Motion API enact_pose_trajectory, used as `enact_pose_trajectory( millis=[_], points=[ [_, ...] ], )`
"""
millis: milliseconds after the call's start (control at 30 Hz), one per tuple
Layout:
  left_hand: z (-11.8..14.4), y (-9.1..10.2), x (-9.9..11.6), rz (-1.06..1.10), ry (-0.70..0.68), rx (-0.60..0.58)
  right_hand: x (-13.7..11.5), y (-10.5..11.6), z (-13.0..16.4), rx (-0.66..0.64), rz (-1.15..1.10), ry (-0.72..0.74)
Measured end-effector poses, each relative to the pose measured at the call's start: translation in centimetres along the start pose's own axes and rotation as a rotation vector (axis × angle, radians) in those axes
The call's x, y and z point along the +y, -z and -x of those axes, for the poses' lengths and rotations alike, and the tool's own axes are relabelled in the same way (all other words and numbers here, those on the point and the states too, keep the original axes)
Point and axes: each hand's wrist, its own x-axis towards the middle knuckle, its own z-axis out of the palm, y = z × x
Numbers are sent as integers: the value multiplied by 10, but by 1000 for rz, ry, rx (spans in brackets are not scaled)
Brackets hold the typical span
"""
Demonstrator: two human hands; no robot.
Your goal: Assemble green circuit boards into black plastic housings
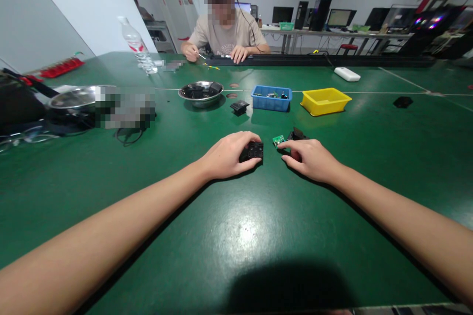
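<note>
On a green desk (pixel 192 246), the left hand (pixel 231 155) grips a black block (pixel 256 150) between thumb and fingers. To its right, the right hand (pixel 314 159) is partly open, thumb and forefinger apart; the forefinger is at the near edge of a small green circuit board (pixel 278 140), though contact is unclear. A black part (pixel 296 133) lies just beyond that hand. Farther back, left to right, are a steel bowl (pixel 202 103), a blue bin (pixel 271 104) of small parts and a yellow bin (pixel 325 107). Opposite, a person (pixel 229 34) works at a long black bar (pixel 314 61).
</note>
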Motion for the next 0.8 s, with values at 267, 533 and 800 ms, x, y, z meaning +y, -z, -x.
enact_pose_trajectory(
  millis=[267, 533, 800],
  points=[
    [-1, -2, -2, -22, -13, 3, -10, 5, -2, -150, 132, -88],
    [0, -1, -3, -43, -75, 24, -9, 6, -2, -132, 67, -90],
    [-1, 0, -2, -49, -79, 49, -2, 7, -2, -109, -31, -54]
  ],
)
